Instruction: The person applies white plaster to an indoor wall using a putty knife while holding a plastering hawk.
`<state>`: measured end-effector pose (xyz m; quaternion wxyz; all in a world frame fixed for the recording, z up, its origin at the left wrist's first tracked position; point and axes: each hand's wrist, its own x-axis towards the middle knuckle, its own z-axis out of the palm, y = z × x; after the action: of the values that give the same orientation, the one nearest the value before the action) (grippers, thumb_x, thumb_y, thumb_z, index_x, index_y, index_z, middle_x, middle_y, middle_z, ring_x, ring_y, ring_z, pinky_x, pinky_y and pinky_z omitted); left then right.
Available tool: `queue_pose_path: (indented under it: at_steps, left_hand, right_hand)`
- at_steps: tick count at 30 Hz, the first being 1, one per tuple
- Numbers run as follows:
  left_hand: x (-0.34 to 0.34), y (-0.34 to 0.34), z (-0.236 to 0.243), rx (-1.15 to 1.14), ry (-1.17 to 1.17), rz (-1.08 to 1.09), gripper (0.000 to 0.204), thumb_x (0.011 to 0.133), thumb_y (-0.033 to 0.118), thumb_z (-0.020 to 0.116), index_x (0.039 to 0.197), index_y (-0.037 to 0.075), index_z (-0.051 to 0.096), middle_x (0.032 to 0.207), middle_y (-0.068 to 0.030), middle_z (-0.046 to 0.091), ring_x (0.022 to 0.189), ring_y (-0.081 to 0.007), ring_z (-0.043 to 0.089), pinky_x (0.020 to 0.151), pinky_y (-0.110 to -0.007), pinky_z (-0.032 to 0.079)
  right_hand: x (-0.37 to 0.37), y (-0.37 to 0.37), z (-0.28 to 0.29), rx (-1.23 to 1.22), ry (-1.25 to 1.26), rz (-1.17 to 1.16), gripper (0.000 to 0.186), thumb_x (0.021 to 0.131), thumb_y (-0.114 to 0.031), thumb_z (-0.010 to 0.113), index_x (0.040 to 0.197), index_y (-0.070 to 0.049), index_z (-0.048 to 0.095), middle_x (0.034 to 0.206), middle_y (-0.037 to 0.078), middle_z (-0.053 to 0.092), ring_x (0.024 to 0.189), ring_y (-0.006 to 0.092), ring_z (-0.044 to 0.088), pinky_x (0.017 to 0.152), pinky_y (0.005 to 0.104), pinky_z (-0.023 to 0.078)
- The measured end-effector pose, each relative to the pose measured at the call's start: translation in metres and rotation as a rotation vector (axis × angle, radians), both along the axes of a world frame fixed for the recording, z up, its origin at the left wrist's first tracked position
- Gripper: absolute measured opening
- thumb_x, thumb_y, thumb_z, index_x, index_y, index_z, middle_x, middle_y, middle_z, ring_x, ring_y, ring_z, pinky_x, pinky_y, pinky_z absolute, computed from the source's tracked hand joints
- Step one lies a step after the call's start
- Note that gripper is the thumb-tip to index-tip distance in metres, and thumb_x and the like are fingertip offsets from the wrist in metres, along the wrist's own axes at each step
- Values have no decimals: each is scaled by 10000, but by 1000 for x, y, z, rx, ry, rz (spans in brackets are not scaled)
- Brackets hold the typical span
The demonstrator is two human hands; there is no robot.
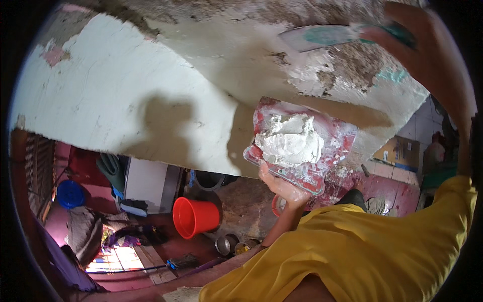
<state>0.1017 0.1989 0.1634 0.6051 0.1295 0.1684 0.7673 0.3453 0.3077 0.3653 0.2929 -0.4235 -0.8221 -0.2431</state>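
My left hand [288, 189] holds a red, plaster-smeared board [343, 135] from below, gripping its near edge. A thick mound of white putty [292, 141] sits on the board. At the upper right, my right hand [410, 32] is closed around the handle of a putty knife [322, 36], slightly blurred. The knife's wide blade points left and lies close to the rough wall surface [357, 65]; whether it touches cannot be made out. White putty patches [314, 75] show on the bare, crumbling area beneath the blade.
A pale painted wall [100, 90] fills the upper left, with shadows on it. Below stand a red bucket [196, 217], a metal pot [226, 244] and a blue round container [70, 195]. A cardboard box [397, 152] is at the right. Cloths [85, 231] lie at the lower left.
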Motion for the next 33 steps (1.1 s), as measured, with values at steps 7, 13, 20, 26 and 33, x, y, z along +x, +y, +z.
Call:
queue_pose_path:
  at_steps: [7, 13, 20, 26, 33]
  left_hand:
    - [9, 14, 3, -136, 105, 246, 615, 895, 492, 431, 1367, 100, 384, 1346, -77, 437, 1215, -288, 446, 1011, -438, 369]
    - [14, 14, 10, -84, 101, 227, 662, 871, 518, 437, 1356, 71, 385, 1323, -109, 454, 1185, -305, 468, 982, -455, 389]
    - [9, 13, -8, -124, 88, 315, 605, 881, 480, 434, 1330, 75, 419, 1305, -102, 473, 1173, -300, 485, 979, -451, 402]
    - [22, 14, -9, 18, -56, 344, 608, 880, 479, 403, 1325, 65, 425, 1298, -117, 488, 1156, -306, 503, 974, -454, 416]
    - [39, 20, 3, 99, -78, 423, 596, 871, 471, 408, 1326, 87, 434, 1302, -127, 496, 1164, -335, 511, 971, -498, 427]
  right_hand:
    - [1, -15, -7, -98, 68, 16, 203, 838, -208, 686, 890, -17, 637, 608, 135, 576, 478, 239, 550, 469, 342, 414]
    - [-10, -5, -17, -1, 46, 104, 298, 837, -203, 689, 1019, 14, 597, 689, 156, 623, 526, 303, 601, 473, 363, 439]
    - [20, -28, -19, -87, 165, -42, 346, 827, -170, 701, 1097, 0, 565, 762, 140, 637, 579, 313, 613, 538, 339, 477]
    - [13, -41, -29, -173, 299, 227, 184, 787, -40, 695, 939, -34, 591, 793, 141, 649, 701, 293, 669, 581, 347, 511]
    - [9, -17, -41, -275, 28, 235, 227, 844, -100, 619, 1054, -37, 558, 774, 153, 598, 577, 334, 588, 510, 419, 458]
